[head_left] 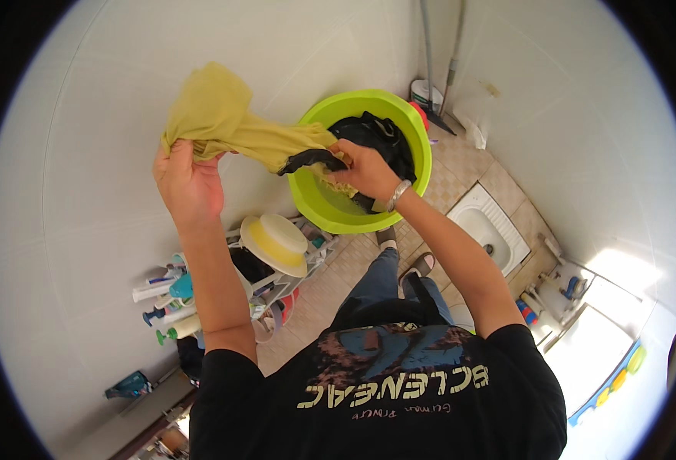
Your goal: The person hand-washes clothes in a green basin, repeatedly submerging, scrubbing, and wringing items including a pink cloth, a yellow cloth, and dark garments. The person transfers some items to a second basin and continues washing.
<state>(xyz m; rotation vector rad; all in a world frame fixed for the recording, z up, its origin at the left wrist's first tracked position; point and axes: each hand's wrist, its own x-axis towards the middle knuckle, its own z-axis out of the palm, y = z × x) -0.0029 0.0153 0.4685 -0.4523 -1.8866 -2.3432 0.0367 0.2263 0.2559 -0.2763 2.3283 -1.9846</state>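
Observation:
A yellow cloth garment (257,136) is stretched between my two hands, its bunched end drooping over at the upper left. My left hand (190,184) is closed on that bunched end, beside the wall. Above the lime-green basin (302,201), my right hand (365,170) grips the other end, where a black strip (311,159) lies along the yellow fabric. Whether the strip is part of the garment, I cannot tell. Dark wet-looking clothes (372,138) lie in the basin with some water. A bracelet (399,194) circles my right wrist.
Left of my legs, a white rack (284,287) holds a cream-and-yellow bowl (276,244) and several pump bottles (180,330). A squat toilet (490,230) is set in the tiled floor at right. Long handles (451,73) lean in the far corner.

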